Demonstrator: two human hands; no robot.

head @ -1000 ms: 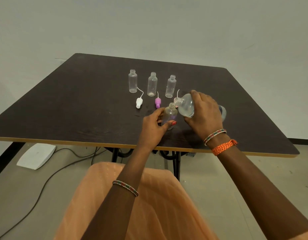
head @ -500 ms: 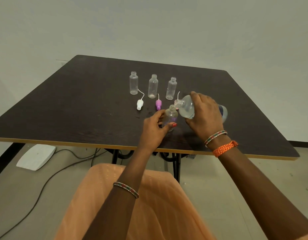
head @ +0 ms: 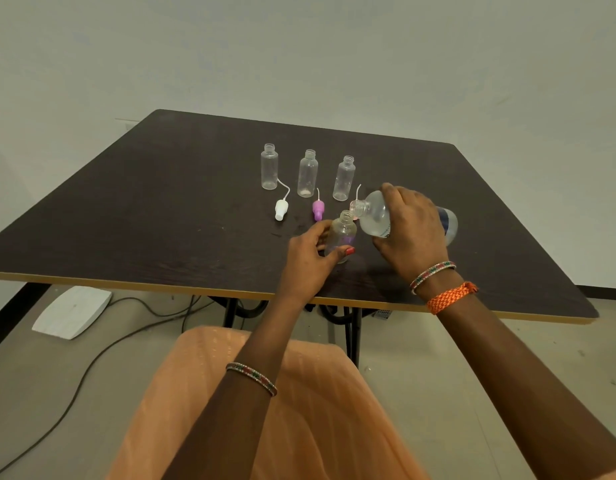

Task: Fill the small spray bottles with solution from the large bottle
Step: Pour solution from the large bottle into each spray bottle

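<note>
On the dark wood-grain worktop (head: 161, 220) with its pale yellow edge, the left hand (head: 310, 258) curls its thumb and fingers round a small clear plastic spray bottle (head: 342, 233) standing upright near the front edge, cap off. The right hand (head: 410, 230) wraps from above round a large clear plastic bottle (head: 376, 216) tipped almost level, its open neck pointing to 9 o'clock and touching or just over the small bottle's mouth; whether liquid is running cannot be told.

At 12 o'clock from the held bottle stand three more small clear uncapped bottles in a row: the left one (head: 269, 167), the middle one (head: 307, 173) and the right one (head: 344, 178). Between that row and the hands lie a white spray cap with a thin dip tube (head: 281, 209) and, just to its 3 o'clock, a purple spray cap with a tube (head: 318, 209). A further thin tube (head: 358, 190) shows behind the large bottle's neck.

The right wrist wears a beaded bangle (head: 433, 271) and an orange woven band (head: 452, 296); the left forearm wears a bangle (head: 252, 377). Orange cloth (head: 299, 410) covers the lap. On the floor at 8 o'clock lie a white flat pedal-like board (head: 73, 311) and a dark cable (head: 92, 375).
</note>
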